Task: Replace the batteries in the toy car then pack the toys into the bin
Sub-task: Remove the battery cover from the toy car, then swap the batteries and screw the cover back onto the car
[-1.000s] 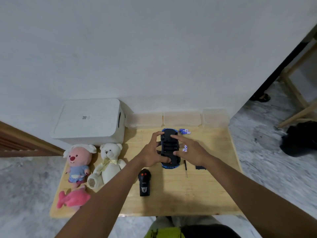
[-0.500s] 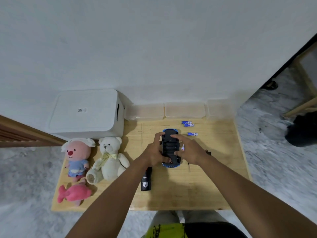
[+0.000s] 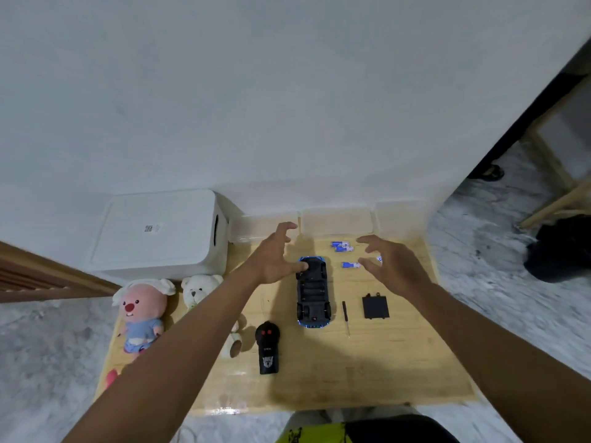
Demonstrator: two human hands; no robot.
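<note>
A blue toy car (image 3: 313,294) lies upside down on the wooden table (image 3: 367,372), its black underside and uncovered battery bay facing up. My left hand (image 3: 275,255) hovers open over the car's far left end, fingers spread. My right hand (image 3: 385,265) is open to the right of the car, just above several blue batteries (image 3: 342,246) (image 3: 350,265). The black battery cover (image 3: 375,307) and a small screwdriver (image 3: 345,316) lie right of the car. A black remote (image 3: 268,346) lies at the near left of the car.
A white lidded bin (image 3: 160,235) stands at the back left. A pink plush (image 3: 140,310), a white teddy bear (image 3: 200,290) and a pink fish plush (image 3: 111,377) line the table's left side. Clear plastic boxes (image 3: 335,220) sit along the wall.
Both hands have let go of the car and lifted away from it, fingers now spread. The camera view has drawn closer to the table.
</note>
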